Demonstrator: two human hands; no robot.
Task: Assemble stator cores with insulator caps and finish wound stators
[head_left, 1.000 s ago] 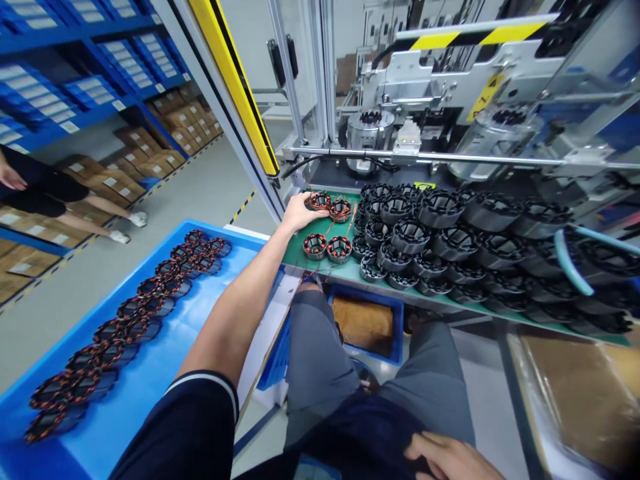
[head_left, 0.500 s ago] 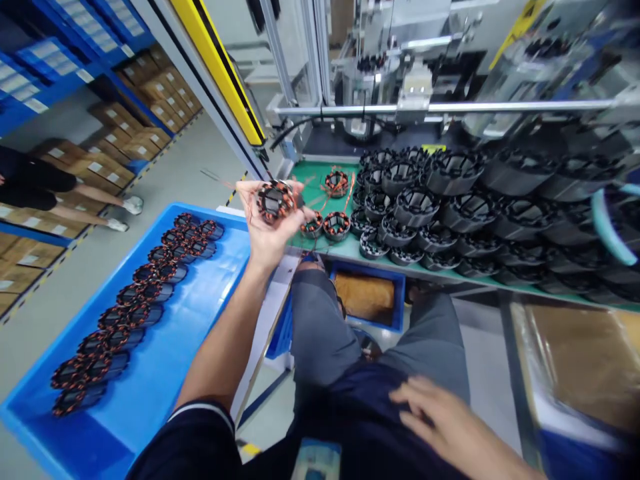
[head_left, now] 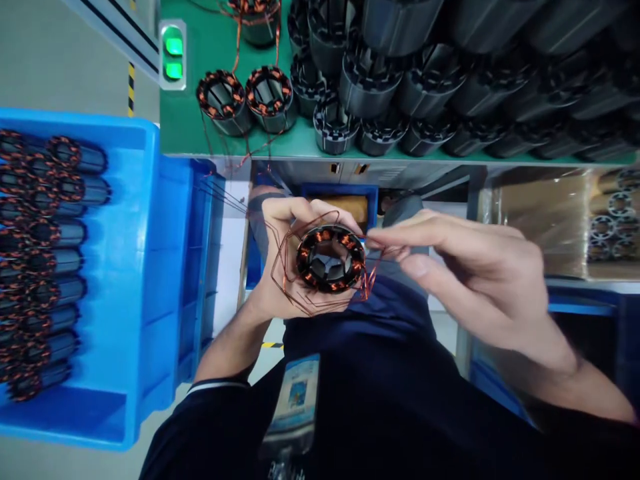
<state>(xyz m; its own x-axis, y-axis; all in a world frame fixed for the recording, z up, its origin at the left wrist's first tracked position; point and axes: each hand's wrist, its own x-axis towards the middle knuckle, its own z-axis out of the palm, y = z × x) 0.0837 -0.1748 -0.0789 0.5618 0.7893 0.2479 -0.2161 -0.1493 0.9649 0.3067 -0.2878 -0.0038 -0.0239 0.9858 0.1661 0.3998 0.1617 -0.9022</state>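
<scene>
My left hand (head_left: 280, 267) is wrapped round a motor stator (head_left: 306, 267), a black ring with copper windings, held in front of my body with its round opening facing up. Loose copper wires loop around the stator and trail off to the left. On its right side, my right hand (head_left: 480, 280) pinches thin copper wire ends (head_left: 385, 252) between thumb and fingers. Above the hands, two wound stators (head_left: 273, 120) stand on the green bench mat (head_left: 175, 133), their leads hanging over the front edge. Another wound stator (head_left: 260, 27) is behind them.
Stacked bare black stator cores (head_left: 373, 87) fill the bench's right side. At left, a blue bin (head_left: 107, 393) holds rows of wound stators (head_left: 65, 260). A switch box with two green lights (head_left: 173, 57) sits at the bench corner. Below right is a carton (head_left: 540, 227) under plastic.
My left hand has brought the stator from above the bench's left end to in front of my body. My right hand has risen from my lap and grips its wires. The view has tilted down.
</scene>
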